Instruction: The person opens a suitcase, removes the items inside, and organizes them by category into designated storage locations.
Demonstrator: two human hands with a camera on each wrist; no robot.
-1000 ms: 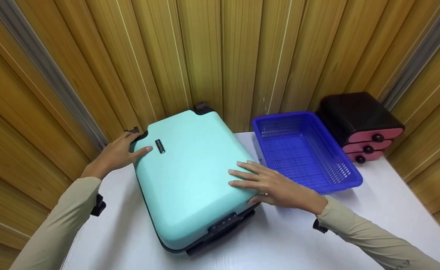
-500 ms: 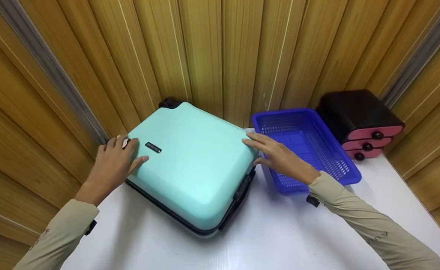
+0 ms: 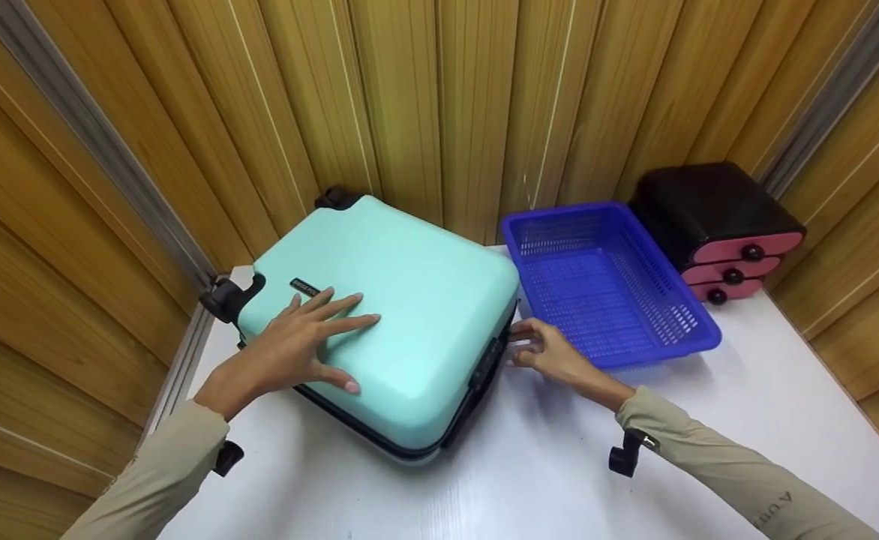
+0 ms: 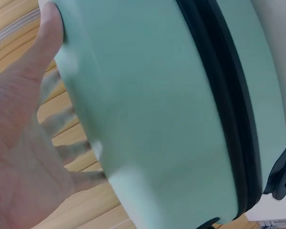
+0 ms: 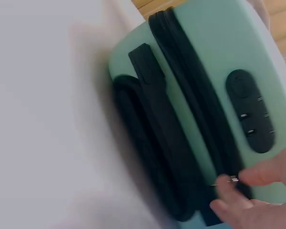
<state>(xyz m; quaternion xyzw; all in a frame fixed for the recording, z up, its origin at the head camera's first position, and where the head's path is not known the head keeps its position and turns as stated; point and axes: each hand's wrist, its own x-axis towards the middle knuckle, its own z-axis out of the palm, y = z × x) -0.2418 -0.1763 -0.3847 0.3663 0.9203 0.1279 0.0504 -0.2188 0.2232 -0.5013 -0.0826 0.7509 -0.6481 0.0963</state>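
White tabletop (image 3: 544,480) is stretching along the near side of the mint suitcase (image 3: 417,285), which is lying flat. The right hand (image 3: 556,360) is curling thumb and fingers at a zipper pull (image 5: 234,180) on the handle side; whether they are pinching it, I cannot tell. The left hand (image 3: 289,349) is spreading its fingers over the lid. Beyond, the suitcase's right corner is sitting just beside the blue basket (image 3: 653,351), with paneled wall (image 3: 477,112) bounding the far side.

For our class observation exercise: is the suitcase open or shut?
The suitcase is shut: no gap shows along the black zip in either wrist view.
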